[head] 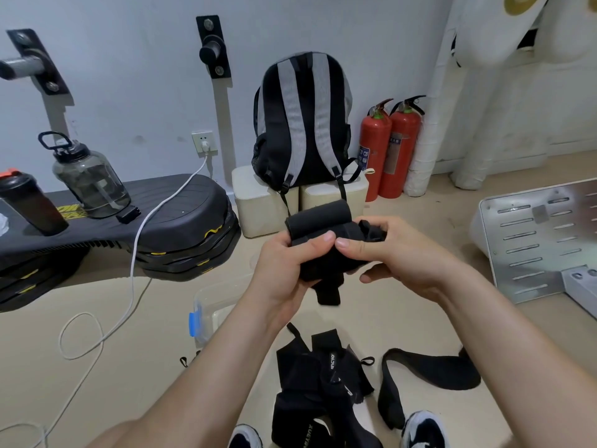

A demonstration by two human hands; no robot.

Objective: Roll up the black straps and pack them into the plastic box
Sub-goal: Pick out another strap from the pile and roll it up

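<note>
1. Just in front of the backpack [303,124], the left hand [284,270] and right hand [397,253] both grip a half-rolled black strap [319,221].
2. Nearer than the backpack, the plastic box [206,299] and loose straps [319,383] lie on the beige floor [135,367].
3. Right of the backpack: two fire extinguishers [391,147].

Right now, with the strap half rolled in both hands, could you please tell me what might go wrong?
1. The strap has a loose tail hanging below the left hand and right hand; if either grip eases, the roll may unwind.
2. The box is partly hidden under the left forearm, so the drop-in could miss it.
3. The floor straps lie overlapped and may snag together when one is lifted next.
</note>
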